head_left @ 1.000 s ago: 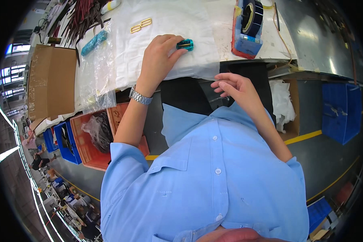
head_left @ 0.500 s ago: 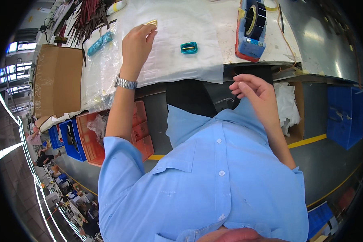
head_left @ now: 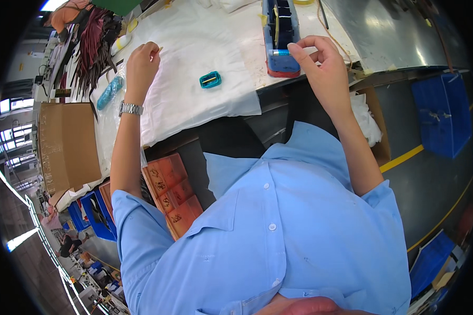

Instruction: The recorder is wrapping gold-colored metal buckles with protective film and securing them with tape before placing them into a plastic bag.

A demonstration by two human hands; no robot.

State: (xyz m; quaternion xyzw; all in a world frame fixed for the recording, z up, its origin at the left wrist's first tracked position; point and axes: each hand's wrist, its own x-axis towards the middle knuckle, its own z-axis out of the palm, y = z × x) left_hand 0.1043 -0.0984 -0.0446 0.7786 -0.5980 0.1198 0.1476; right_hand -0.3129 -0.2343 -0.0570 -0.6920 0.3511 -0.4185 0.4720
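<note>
My left hand point(head_left: 143, 60) is closed in a pinch over the white sheet point(head_left: 186, 39). A bit of the gold buckle point(head_left: 161, 49) shows at its fingertips; the rest is hidden. To the right of that hand, a small teal rectangular piece with a gold bar in its middle point(head_left: 211, 80) lies on the sheet. My right hand point(head_left: 320, 65) is at the near right edge of the blue tape dispenser point(head_left: 284, 64). Its thumb and index finger are slightly apart beside the tape's loose end, and the other fingers curl inward. Whether they touch the tape is unclear.
A teal bundle in clear plastic point(head_left: 109, 93) and dark red and brown strips point(head_left: 92, 39) lie at the left. A cardboard box point(head_left: 68, 147) stands left of the table, orange bins point(head_left: 172, 197) below it. A blue crate point(head_left: 441, 115) stands at the right.
My right hand has risen from in front of the table edge to the tape dispenser. My left hand still holds the gold buckle, now mostly hidden. The whole view has turned and shifted.
</note>
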